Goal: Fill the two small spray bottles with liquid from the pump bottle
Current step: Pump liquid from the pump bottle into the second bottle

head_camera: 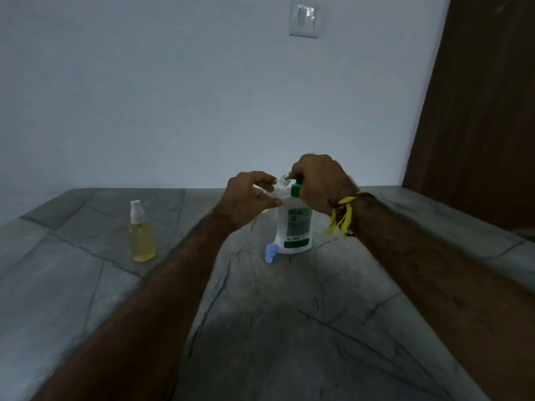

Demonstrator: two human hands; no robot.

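A white pump bottle (294,227) with a green label and green pump collar stands upright on the grey stone table (289,314). My right hand (318,183) covers and presses its pump head from above. My left hand (249,198) holds a small clear spray bottle (282,182) with its open neck tilted up against the pump nozzle; most of that bottle is hidden behind my fingers. A second small spray bottle (141,231), full of yellow liquid and capped with a white sprayer, stands upright at the left. A pale blue sprayer cap (270,252) lies next to the pump bottle's base.
A pale wall rises right behind the table, with a light switch (304,20) high up. A dark brown wooden door (477,111) stands at the right. A yellow thread band (343,215) hangs from my right wrist.
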